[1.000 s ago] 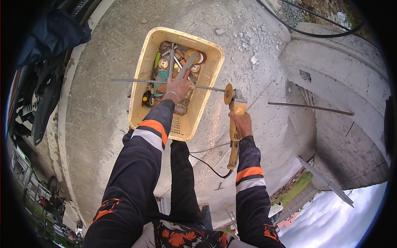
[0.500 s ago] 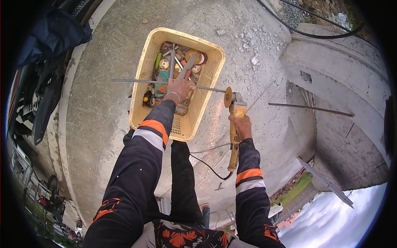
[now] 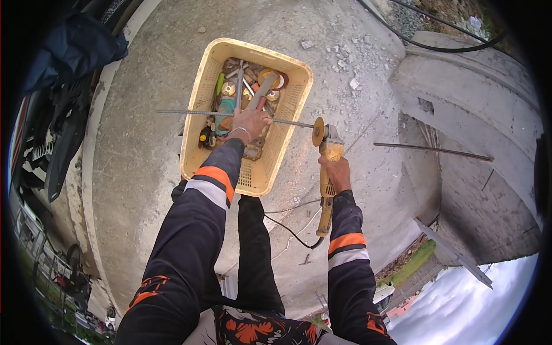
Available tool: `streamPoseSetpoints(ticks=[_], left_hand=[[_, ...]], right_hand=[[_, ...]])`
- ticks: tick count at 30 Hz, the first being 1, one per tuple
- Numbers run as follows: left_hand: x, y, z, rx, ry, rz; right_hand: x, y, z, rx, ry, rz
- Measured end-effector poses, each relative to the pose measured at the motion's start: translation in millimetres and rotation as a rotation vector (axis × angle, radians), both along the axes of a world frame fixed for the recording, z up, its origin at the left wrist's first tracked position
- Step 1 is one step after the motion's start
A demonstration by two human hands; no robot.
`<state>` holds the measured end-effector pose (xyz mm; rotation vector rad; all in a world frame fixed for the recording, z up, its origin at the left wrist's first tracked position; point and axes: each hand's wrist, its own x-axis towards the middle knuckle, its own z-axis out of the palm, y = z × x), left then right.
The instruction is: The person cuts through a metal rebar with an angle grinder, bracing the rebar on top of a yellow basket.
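Observation:
A yellow plastic crate (image 3: 287, 121) holds tools, discs and a green object. Across its rims lies a thin ribbed steel bar (image 3: 172, 111), its left end sticking out past the crate. My left hand (image 3: 250, 123) is closed around the bar over the crate's middle. My right hand (image 3: 337, 173) grips the yellow angle grinder (image 3: 326, 196) by its body, right of the crate. The grinder's disc (image 3: 318, 131) stands upright at the bar's right end. Whether disc and bar touch is hard to tell.
Another steel bar (image 3: 431, 150) lies at the right near a concrete wall (image 3: 471, 86). Broken concrete bits (image 3: 345, 60) are scattered on the ground above. A black cord (image 3: 290, 231) runs from the grinder's lower end. Part of a motorcycle (image 3: 63, 126) stands at the left.
The grinder has shifted very slightly, its head up a little and to the right. The orange spark streak below the disc is fainter. My left hand keeps its place on the bar.

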<state>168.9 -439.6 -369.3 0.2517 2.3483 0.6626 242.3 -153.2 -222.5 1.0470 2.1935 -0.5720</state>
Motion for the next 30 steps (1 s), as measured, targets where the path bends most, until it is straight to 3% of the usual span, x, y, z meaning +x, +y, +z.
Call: streamPoseSetpoints(ticks=[30], left_hand=[[1.2, -0.9, -2.6, 0.006, 0.016, -0.006]], right_hand=[[-3.8, -0.9, -4.9, -0.014, 0.047, -0.017]])
